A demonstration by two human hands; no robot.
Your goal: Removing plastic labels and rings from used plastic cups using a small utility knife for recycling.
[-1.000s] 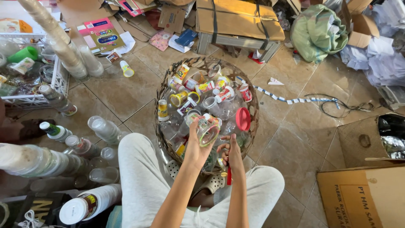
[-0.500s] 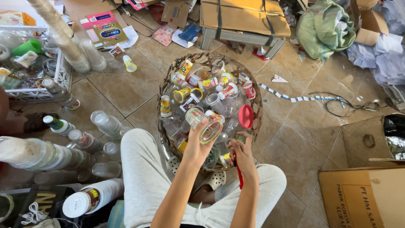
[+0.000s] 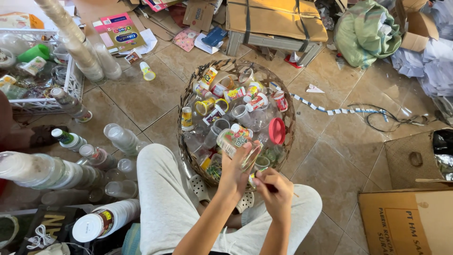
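Two hands at work over a woven basket full of used plastic cups. Left hand wrapped around a clear plastic cup with a printed label, held on its side just above the near rim of the basket. Right hand now closed in a pinch on a small dark tool, perhaps a blade, too small to tell, right beside the mouth of the cup. Half a second earlier, this hand lower, near a red strip and further from the cup; now raised and brought close, so seemingly about to work on the seal or label.

Inside the basket, many cups with colourful labels and one red lid. Brown tiled floor, rather messy. On the left, long stacks of nested cups, loose bottles and a white wire crate. Further back, flattened cardboard on a low bench, and a green sack. On the right, a cardboard box and a cable.
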